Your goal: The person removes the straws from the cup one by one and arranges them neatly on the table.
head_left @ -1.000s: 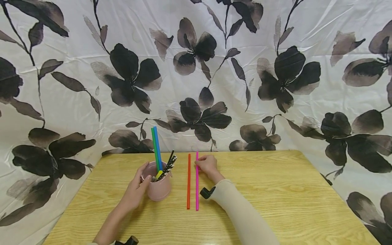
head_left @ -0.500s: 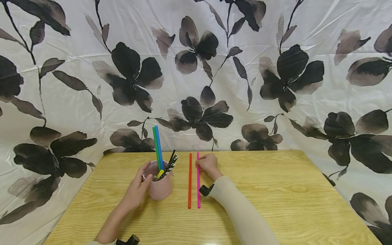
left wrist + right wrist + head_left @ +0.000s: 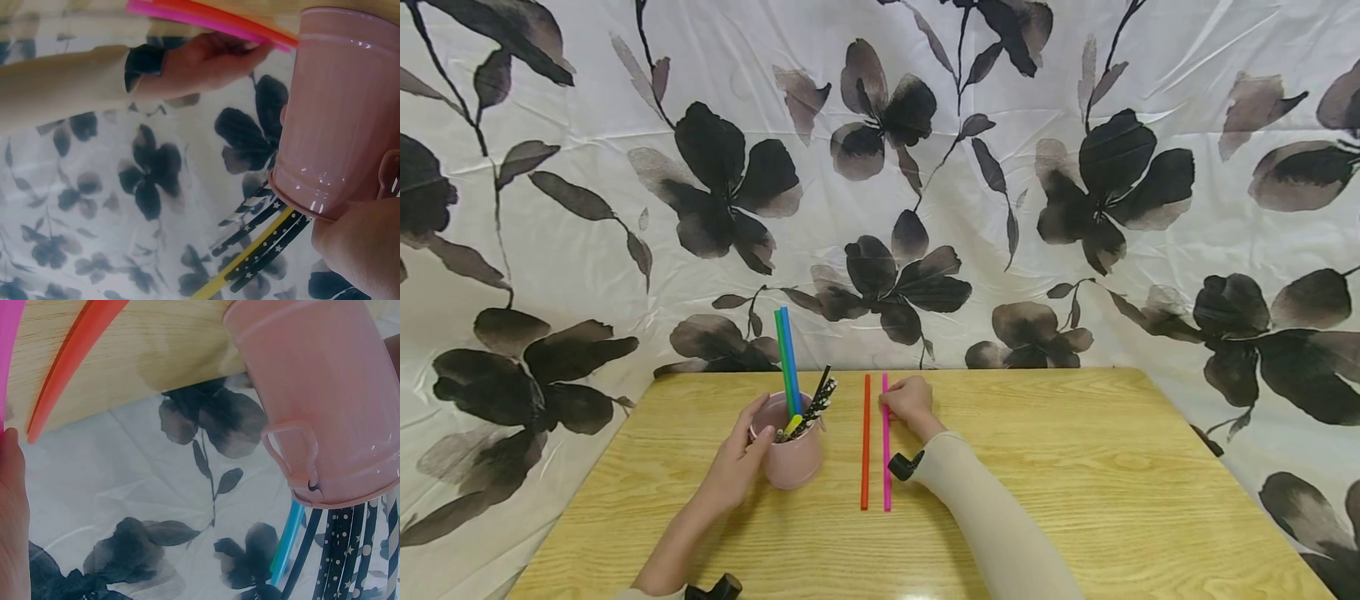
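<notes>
My left hand [image 3: 737,458] grips a pink metal pail [image 3: 793,462] at the left of the table, thumb at the near rim and fingers round its far left side. Green [image 3: 784,358] and blue straws [image 3: 791,358] stand tall in it, beside a yellow straw [image 3: 253,250] and several black patterned straws [image 3: 337,550]. A magenta straw [image 3: 886,450] lies lengthwise on the table, right of the pail. My right hand [image 3: 910,398] pinches it near its far end. Parallel to it, just left, lies a red straw [image 3: 865,442], which neither hand touches.
The wooden table [image 3: 1075,467] ends at the back against a white cloth [image 3: 985,317] with dark flowers. Small loop handles [image 3: 294,447] stick out from the pail's sides. Each wrist wears a black camera [image 3: 905,467].
The view shifts slightly, moving everything a little to the right in the picture. Both hands keep their holds, and the pail and straws stay in place.
</notes>
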Demonstrator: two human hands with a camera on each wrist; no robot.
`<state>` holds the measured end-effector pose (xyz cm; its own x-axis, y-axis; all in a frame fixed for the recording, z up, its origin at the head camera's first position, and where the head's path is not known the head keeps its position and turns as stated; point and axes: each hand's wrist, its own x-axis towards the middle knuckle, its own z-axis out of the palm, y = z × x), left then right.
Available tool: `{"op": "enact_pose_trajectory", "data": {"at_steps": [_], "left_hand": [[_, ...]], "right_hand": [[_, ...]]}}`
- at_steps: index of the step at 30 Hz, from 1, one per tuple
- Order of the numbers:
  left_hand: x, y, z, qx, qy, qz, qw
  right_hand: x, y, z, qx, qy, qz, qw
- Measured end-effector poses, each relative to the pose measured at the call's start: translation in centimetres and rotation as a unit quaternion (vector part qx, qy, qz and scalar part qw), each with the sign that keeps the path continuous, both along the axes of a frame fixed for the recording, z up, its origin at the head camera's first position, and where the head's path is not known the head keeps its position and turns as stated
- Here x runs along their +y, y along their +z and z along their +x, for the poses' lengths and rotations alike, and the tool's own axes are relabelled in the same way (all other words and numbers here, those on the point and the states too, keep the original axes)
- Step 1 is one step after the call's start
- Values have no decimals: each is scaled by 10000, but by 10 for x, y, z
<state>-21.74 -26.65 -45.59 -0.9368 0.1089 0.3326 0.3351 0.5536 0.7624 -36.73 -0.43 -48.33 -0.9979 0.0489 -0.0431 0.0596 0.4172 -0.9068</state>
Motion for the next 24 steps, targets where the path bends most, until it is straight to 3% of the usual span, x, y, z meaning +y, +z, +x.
{"op": "enact_pose_trajectory", "data": {"at_steps": [14, 17, 20, 24], "left_hand": [[2, 1, 0, 35, 59, 20, 10000], [8, 14, 8, 32, 25, 94, 9999], [8, 16, 10, 24, -10, 79, 10000], [2, 4, 3, 31, 51, -48, 10000]], "right_hand": [[0, 0, 1, 126, -43, 93, 9999], [-1, 0, 1, 151, -61, 102, 9998], [-1, -1, 1, 174, -52, 109, 9998], [0, -2, 1, 173, -10, 96, 9998]]}}
